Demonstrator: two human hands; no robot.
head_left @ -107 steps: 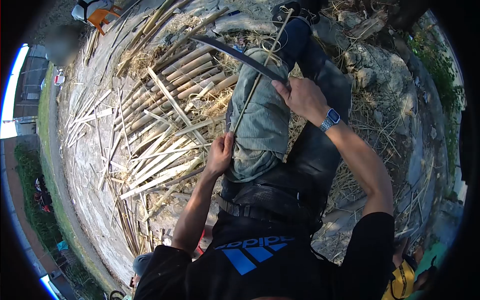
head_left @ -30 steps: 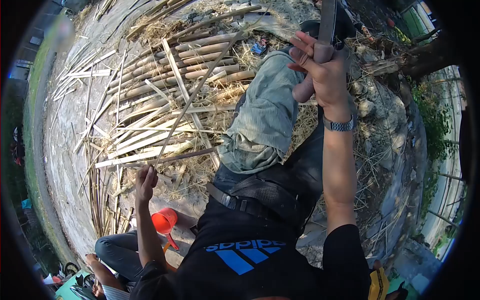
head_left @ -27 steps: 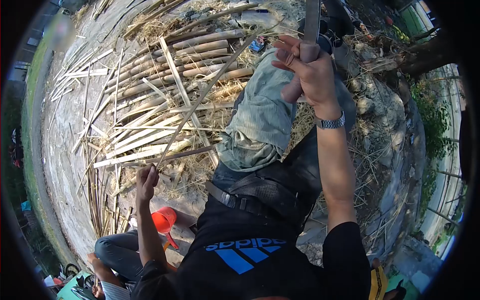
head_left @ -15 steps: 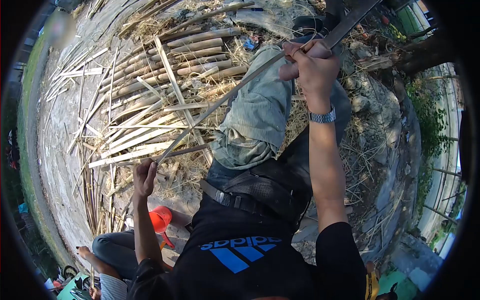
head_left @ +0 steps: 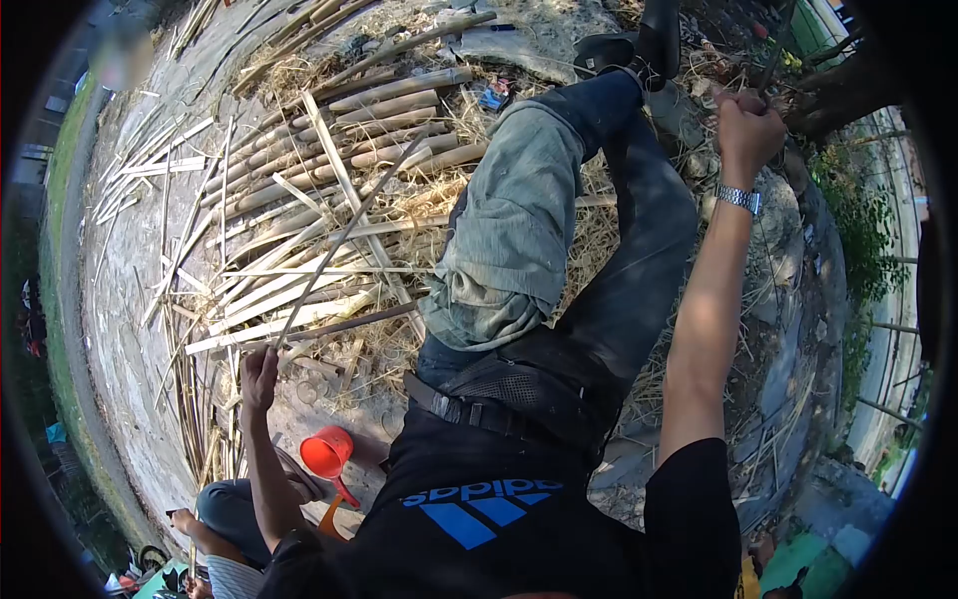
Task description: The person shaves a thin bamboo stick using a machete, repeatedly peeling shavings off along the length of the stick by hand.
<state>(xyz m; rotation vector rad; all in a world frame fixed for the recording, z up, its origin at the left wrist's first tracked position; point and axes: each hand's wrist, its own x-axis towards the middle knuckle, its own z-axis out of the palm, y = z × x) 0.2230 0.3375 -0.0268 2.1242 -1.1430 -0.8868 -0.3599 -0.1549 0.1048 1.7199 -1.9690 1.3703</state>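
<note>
My left hand (head_left: 259,377) is closed around the lower end of a long thin bamboo strip (head_left: 344,235), which slants up and right over the pile. Out to the far right, my right hand (head_left: 750,130) is in a fist around the handle of a long knife; its dark blade (head_left: 778,45) points up, partly lost against the background. A grey-green cloth (head_left: 514,210) covers my thigh, between the two hands. The strip's far end stands apart from the knife.
Cut bamboo poles (head_left: 389,120) and split slats (head_left: 289,309) lie among shavings ahead. A red plastic dipper (head_left: 327,454) is near my left forearm. Another person's leg (head_left: 230,514) shows at lower left. A tree trunk (head_left: 858,85) and rocks (head_left: 773,215) are at right.
My right hand with the knife has swung right, away from the cloth and the strip. My left hand has shifted slightly left and down, and the strip now points more steeply upward.
</note>
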